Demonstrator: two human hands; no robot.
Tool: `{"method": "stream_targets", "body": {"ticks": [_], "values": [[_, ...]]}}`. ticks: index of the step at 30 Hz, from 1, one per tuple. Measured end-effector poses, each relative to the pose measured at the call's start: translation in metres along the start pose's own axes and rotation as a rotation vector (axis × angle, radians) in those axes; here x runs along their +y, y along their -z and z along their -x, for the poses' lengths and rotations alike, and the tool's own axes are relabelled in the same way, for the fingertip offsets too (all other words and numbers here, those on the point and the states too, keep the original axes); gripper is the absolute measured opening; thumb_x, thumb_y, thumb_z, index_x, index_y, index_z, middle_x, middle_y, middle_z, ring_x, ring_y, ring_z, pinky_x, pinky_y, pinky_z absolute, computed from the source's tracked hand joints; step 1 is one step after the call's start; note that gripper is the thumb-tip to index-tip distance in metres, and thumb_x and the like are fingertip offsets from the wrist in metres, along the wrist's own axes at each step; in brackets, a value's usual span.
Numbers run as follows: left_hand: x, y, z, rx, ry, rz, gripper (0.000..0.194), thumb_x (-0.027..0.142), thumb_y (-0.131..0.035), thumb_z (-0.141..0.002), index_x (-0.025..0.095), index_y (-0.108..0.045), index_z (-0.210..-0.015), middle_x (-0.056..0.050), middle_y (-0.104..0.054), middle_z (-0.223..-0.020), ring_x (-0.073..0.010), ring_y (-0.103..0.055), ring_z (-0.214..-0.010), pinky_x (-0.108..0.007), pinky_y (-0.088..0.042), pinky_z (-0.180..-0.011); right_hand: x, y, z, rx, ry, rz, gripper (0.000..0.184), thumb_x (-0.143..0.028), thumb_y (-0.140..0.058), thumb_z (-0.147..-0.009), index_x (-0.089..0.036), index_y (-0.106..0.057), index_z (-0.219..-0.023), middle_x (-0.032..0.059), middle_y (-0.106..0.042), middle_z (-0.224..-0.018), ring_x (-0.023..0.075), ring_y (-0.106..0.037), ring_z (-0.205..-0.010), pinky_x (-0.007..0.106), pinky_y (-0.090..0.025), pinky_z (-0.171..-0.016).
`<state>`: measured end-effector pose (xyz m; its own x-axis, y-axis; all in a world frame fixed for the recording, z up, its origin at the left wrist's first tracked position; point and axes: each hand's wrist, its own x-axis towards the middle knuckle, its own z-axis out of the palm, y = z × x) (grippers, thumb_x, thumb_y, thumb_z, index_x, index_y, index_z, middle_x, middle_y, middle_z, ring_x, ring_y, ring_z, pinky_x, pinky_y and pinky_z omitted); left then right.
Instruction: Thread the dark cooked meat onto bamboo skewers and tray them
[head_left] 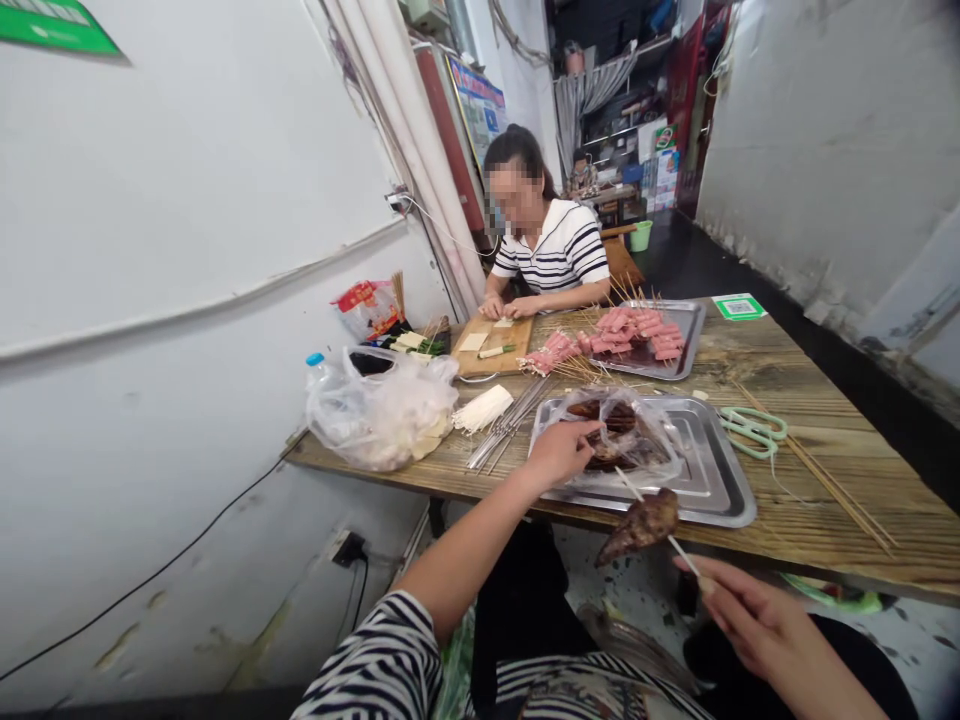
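Note:
My right hand (750, 610) is closed around the lower end of a wooden skewer (682, 555), held in front of the table's near edge. A dark brown, glossy piece of meat (641, 525) is threaded on it, with the skewer's tip sticking out above. My left hand (562, 452) reaches over the near-left part of a metal tray (720, 470). Its index finger stretches out across a clear plastic bag (656, 435), and the other fingertips are partly hidden. Inside the bag lie more dark brown pieces (611, 415).
A co-worker (551, 240) sits across, hands on a cutting board (461, 350). Pink meat skewers (630, 330) fill another tray (690, 340). Metal skewers (510, 425), enoki mushrooms (482, 408), a white plastic bag (382, 410), green scissors (754, 430) and long wooden sticks (832, 485) lie around.

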<state>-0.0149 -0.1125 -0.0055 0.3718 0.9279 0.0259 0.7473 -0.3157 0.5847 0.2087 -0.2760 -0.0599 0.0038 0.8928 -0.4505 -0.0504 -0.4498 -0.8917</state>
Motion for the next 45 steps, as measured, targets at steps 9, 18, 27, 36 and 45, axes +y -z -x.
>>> {"method": "stream_targets", "body": {"ticks": [9, 18, 27, 36, 45], "values": [[0.001, 0.024, -0.038, 0.215, -0.229, 0.014, 0.044, 0.016, -0.053, -0.081, 0.02, -0.061, -0.124, -0.005, -0.07, -0.111, -0.0155, -0.065, -0.091, -0.028, -0.049, -0.087, -0.004, -0.005, -0.02, 0.08, 0.02, -0.25, 0.075, -0.052, -0.081, -0.052, -0.016, -0.058, -0.114, -0.011, -0.039, -0.053, 0.0024, -0.023, -0.041, 0.018, -0.014, -0.04], [-0.009, -0.002, -0.012, -0.06, -0.477, -0.608, 0.059, 0.023, -0.058, -0.08, 0.015, -0.045, -0.136, -0.014, -0.059, -0.121, -0.0279, -0.054, -0.11, -0.039, -0.045, -0.089, 0.0, -0.001, -0.001, 0.053, -0.027, -0.196, 0.076, -0.056, -0.081, -0.052, -0.015, -0.06, -0.113, -0.0105, -0.039, -0.054, 0.0018, -0.023, -0.041, 0.018, -0.013, -0.04], [-0.02, -0.02, -0.014, -0.033, -0.397, -0.424, 0.04, 0.018, -0.046, -0.085, 0.021, -0.06, -0.123, -0.009, -0.066, -0.113, -0.0217, -0.057, -0.107, -0.035, -0.04, -0.097, 0.001, -0.017, 0.013, 0.011, -0.035, -0.15, 0.065, -0.056, -0.076, -0.058, -0.021, -0.066, -0.112, -0.0094, -0.036, -0.056, 0.0028, -0.024, -0.043, 0.019, -0.014, -0.043], [-0.028, 0.01, -0.036, -0.158, 0.028, 0.322, 0.026, 0.027, -0.064, -0.079, 0.013, -0.074, -0.099, -0.006, -0.073, -0.087, -0.0139, -0.06, -0.072, -0.026, -0.045, -0.074, -0.007, -0.032, 0.006, -0.011, 0.015, -0.102, 0.066, -0.057, -0.074, -0.059, -0.017, -0.064, -0.112, -0.0093, -0.037, -0.057, 0.0032, -0.023, -0.044, 0.02, -0.014, -0.043], [-0.035, 0.018, -0.04, -0.146, 0.49, 0.892, 0.014, 0.017, -0.069, -0.075, 0.014, -0.07, -0.089, 0.002, -0.062, -0.066, -0.0066, -0.05, -0.056, -0.024, -0.04, -0.063, -0.001, -0.045, -0.021, -0.07, 0.108, -0.076, 0.062, -0.055, -0.068, -0.068, -0.017, -0.061, -0.117, -0.0092, -0.037, -0.059, 0.0038, -0.024, -0.043, 0.021, -0.014, -0.043]]}}
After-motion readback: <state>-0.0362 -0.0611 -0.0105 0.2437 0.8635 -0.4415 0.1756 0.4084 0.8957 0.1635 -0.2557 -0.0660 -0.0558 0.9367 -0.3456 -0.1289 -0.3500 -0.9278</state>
